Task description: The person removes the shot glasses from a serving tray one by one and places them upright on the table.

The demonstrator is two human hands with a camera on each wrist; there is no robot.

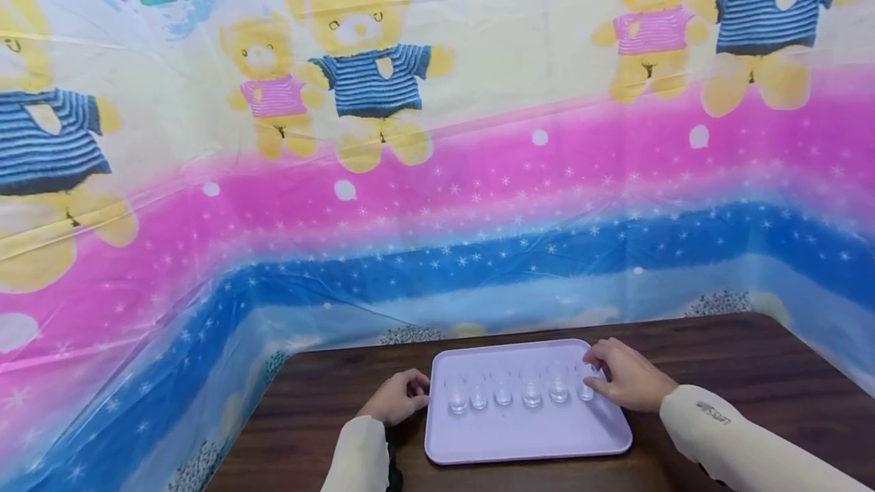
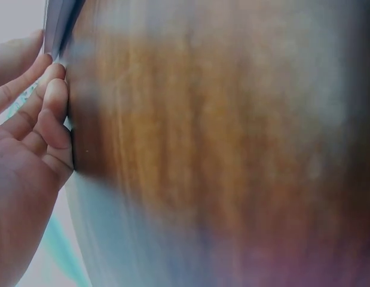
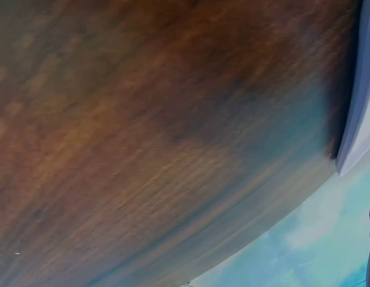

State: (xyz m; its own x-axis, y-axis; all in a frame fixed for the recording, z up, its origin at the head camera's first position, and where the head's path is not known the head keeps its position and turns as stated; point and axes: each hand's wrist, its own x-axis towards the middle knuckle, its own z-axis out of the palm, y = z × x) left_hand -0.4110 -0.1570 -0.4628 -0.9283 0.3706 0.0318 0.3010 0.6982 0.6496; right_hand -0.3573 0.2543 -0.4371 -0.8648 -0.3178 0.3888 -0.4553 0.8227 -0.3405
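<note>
Several small clear glasses stand in a row on a pale lilac tray [image 1: 519, 439] in the head view. The rightmost glass [image 1: 585, 392] is between the thumb and fingers of my right hand [image 1: 632, 378], which reaches in over the tray's right edge and pinches it. Next to it in the row stands another glass [image 1: 558, 386]; the leftmost glass [image 1: 458, 397] is nearest the left rim. My left hand [image 1: 393, 398] rests on the table with loosely curled fingers, its fingertips at the tray's left rim. In the right wrist view the glass is out of sight.
Beneath the tray is a dark brown wooden table [image 1: 307, 416]. Behind it hangs a printed cloth [image 1: 478, 196] with teddy bears and pink and blue bands, close to the table's back edge.
</note>
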